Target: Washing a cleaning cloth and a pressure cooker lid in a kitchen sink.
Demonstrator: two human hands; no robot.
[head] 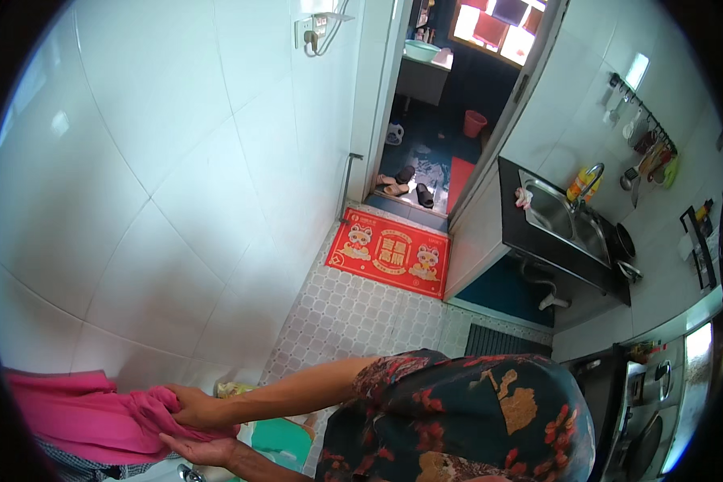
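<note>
A bright pink cloth [78, 416] stretches across the lower left, bunched and twisted at its right end. My right hand [199, 408], the upper one in the picture, grips this bunched end. Just below, my left hand [202, 450] lies palm up with its fingers extended, touching the underside of the cloth; it does not grip it. A dark checked cloth [90, 459] shows beneath the pink one. Both arms reach left from a dark floral garment [470, 416].
White tiled wall [150, 199] runs along the left. A green item [280, 443] and a metal tap-like fitting [190, 473] are low by the hands. Beyond are a red doormat [391, 252], a doorway with slippers [425, 196], and a steel sink [551, 211] at right.
</note>
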